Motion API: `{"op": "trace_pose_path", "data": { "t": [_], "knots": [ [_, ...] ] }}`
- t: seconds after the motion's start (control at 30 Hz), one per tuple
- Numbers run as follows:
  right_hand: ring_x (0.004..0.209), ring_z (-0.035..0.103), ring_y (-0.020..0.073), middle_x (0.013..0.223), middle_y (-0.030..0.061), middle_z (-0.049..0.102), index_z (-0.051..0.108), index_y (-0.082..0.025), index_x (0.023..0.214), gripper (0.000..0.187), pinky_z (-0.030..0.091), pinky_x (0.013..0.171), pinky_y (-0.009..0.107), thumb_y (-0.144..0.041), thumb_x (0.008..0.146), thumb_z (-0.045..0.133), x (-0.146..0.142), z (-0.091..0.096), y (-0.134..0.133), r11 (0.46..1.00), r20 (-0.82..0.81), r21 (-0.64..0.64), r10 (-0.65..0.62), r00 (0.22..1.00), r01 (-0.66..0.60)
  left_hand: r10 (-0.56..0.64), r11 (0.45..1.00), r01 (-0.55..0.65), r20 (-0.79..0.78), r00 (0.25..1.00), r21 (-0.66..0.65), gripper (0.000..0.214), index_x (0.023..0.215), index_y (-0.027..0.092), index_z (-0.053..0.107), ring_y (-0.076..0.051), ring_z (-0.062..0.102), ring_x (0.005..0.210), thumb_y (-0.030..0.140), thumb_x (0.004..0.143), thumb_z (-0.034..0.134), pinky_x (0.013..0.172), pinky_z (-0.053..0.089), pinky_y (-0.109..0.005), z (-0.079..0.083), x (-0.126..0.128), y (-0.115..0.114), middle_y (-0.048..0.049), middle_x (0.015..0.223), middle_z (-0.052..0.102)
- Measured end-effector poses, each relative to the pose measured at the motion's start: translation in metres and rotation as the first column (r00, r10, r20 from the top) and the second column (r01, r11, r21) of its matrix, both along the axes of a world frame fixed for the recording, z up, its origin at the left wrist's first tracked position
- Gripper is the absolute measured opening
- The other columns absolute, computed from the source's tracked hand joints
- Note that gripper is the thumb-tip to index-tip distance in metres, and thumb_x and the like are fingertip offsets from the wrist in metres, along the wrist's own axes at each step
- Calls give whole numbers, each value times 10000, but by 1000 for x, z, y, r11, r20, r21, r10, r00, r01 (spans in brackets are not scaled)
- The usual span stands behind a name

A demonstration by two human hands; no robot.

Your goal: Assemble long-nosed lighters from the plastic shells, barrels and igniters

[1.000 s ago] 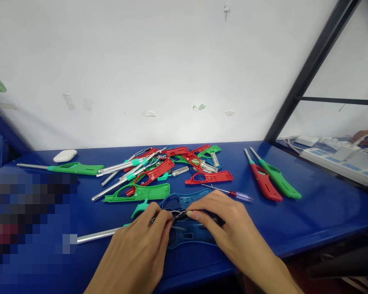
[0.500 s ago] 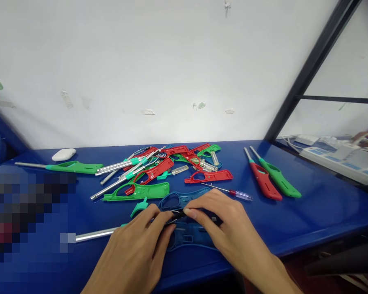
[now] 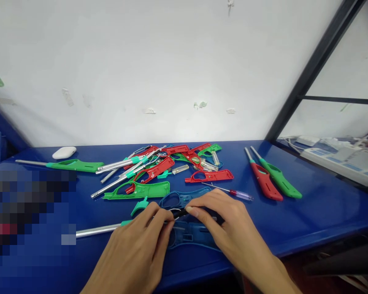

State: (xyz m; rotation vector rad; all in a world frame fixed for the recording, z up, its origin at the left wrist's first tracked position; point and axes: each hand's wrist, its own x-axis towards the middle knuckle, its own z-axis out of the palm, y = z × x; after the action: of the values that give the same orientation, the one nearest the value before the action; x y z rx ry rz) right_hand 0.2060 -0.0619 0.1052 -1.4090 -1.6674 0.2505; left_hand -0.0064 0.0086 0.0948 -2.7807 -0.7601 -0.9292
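My left hand is closed, pinching the left end of a small black igniter with a thin white wire beside it. The fingertips of my right hand are closed on its other end. Below lies a blue lighter shell half, inner side up; another blue shell half rests just behind. A silver lighter tube with a teal collar runs under my left hand, so its inner end is hidden. Behind that hand sits a loose teal trigger.
Red and green shell halves, metal tubes and clear fuel tanks are heaped behind. A screwdriver lies right of my hands. Whole lighters, red and green, lie farther right; another green lighter and a white case lie left.
Both hands keep hold of the black igniter, with only a slight shift of the fingers. A little more of its black body shows between them. The other parts stay put.
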Motion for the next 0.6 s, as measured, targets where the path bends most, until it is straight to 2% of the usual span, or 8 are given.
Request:
{"op": "trace_pose_path", "data": {
  "t": [0.2,0.43,0.6],
  "knots": [
    [954,742,214,1021,-19,838,797,-273,1025,126,538,900,348,-191,1063,709,-1,1,0,1000,-6,-28,14,1000,-14,-16,999,17,12,1000,-51,221,1068,266,580,-192,739,720,154,1090,390,599,606,-316,3,1,-3,4,923,685],
    [960,741,211,1024,-16,835,797,-275,1026,121,540,902,341,-191,1060,716,0,-1,0,999,-10,-23,29,1000,-29,-2,999,2,-5,1000,-48,266,1015,279,591,-194,742,667,233,1138,360,530,555,-318,2,0,-2,20,879,694],
    [959,732,187,1018,-30,831,791,-266,1025,114,536,903,324,-198,1066,710,-1,0,-1,999,-11,-31,43,999,-43,3,998,-3,6,1000,-64,222,1016,295,562,-189,749,660,255,1146,387,536,561,-320,1,-1,-4,43,869,697]
  ]
}}
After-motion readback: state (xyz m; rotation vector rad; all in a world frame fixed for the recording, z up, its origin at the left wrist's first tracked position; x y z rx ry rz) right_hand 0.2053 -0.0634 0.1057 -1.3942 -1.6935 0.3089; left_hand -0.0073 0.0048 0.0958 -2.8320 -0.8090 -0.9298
